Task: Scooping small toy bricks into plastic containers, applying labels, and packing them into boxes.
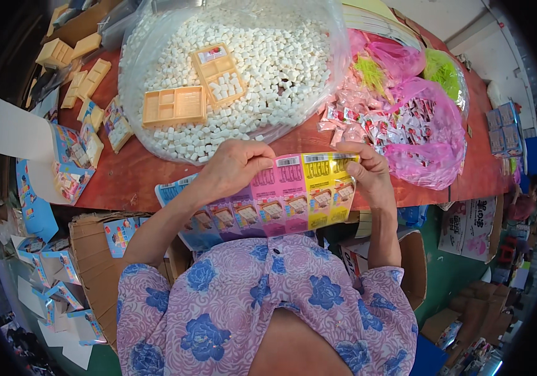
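I hold a fanned stack of flat printed cards [281, 200], blue, purple, pink and yellow, in front of my chest at the table's near edge. My left hand [231, 168] pinches the top edge of the pink cards. My right hand [369, 175] grips the yellow cards at the right end. Just beyond my hands lies a big clear bag of small white candy blocks [268, 69], with two orange compartment trays [174, 105] resting on the heap; one tray [219, 72] holds some white blocks.
On the red table [130, 178], more orange trays [80, 69] and filled card packs [87, 150] lie at the left. Pink bags of small sachets [419, 131] sit at the right. Cardboard boxes [93, 263] and loose blue cards stand on the floor below.
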`<state>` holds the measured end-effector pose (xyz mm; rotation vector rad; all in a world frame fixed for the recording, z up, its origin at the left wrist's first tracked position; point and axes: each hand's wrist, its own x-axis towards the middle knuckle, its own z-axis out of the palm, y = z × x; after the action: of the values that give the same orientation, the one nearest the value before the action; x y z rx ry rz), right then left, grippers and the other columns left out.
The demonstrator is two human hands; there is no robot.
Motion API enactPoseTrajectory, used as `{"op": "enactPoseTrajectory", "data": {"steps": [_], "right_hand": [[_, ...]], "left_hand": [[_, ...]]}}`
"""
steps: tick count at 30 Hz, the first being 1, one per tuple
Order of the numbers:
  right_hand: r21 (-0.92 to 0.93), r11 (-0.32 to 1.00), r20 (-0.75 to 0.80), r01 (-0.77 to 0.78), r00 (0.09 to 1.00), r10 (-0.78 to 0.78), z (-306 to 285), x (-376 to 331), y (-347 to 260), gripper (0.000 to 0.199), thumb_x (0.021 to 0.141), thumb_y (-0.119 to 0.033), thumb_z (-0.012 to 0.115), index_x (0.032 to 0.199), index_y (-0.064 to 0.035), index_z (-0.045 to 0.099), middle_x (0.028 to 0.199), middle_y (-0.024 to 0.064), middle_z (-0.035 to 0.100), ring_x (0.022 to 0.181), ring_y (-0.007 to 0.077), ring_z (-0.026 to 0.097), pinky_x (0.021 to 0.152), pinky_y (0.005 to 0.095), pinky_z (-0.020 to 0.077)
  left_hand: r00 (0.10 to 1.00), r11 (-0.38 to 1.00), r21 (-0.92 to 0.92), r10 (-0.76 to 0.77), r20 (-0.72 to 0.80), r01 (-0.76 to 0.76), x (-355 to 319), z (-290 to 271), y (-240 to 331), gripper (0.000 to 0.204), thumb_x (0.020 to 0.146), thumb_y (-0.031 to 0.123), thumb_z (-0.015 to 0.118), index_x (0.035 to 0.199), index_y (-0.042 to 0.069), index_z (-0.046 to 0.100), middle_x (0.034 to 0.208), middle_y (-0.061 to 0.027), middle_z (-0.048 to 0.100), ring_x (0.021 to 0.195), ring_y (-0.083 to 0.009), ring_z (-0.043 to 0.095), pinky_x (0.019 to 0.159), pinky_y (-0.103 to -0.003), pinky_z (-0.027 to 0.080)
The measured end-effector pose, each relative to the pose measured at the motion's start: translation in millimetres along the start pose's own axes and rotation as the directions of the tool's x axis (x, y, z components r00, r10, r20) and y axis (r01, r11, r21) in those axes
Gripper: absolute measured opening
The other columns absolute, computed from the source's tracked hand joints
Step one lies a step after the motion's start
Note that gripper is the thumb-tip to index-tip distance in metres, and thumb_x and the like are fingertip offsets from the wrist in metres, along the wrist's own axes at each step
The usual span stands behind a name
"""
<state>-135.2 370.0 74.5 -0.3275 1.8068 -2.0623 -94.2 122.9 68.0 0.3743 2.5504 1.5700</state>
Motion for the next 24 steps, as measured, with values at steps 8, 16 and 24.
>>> {"op": "enactPoseTrajectory", "data": {"steps": [8, 16, 24], "right_hand": [[-0.012, 0.999, -0.042, 0.041, 0.998, -0.042, 6, -6, 0, 0.024, 0.076, -0.007, 0.058, 0.099, -0.0011, 0.056, 0.083, 0.0027, 0.06, 0.073, 0.0073, 0.054, 0.065, 0.0198, 0.0442], [0.017, 1.0, 0.023, -0.014, 1.0, 0.013, 5, -9, -13, 0.03, 0.075, -0.008, 0.059, 0.103, -0.0006, 0.052, 0.081, 0.0021, 0.059, 0.071, 0.0057, 0.054, 0.063, 0.0187, 0.0437], [-0.157, 0.988, 0.034, 0.013, 0.999, -0.008, -2, -2, -16, 0.008, 0.078, 0.0, 0.052, 0.085, -0.0001, 0.054, 0.074, -0.0005, 0.057, 0.065, 0.004, 0.051, 0.058, 0.0171, 0.0421]], "left_hand": [[0.96, 0.981, 0.058, 0.195, -0.199, -0.187, 5, 33, 15, 0.018, 0.071, 0.014, 0.058, 0.086, 0.004, 0.057, 0.081, -0.0101, 0.059, 0.07, -0.0241, 0.057, 0.061, -0.031, 0.044], [0.965, 0.982, -0.014, 0.18, -0.191, -0.187, 5, 34, 22, 0.009, 0.069, 0.01, 0.058, 0.075, 0.003, 0.058, 0.069, -0.008, 0.058, 0.062, -0.0216, 0.056, 0.056, -0.03, 0.043], [0.981, 0.991, 0.031, 0.136, -0.135, -0.133, 14, 29, 29, 0.008, 0.068, 0.011, 0.059, 0.072, 0.004, 0.057, 0.066, -0.0078, 0.057, 0.062, -0.0223, 0.055, 0.057, -0.031, 0.043]]}}
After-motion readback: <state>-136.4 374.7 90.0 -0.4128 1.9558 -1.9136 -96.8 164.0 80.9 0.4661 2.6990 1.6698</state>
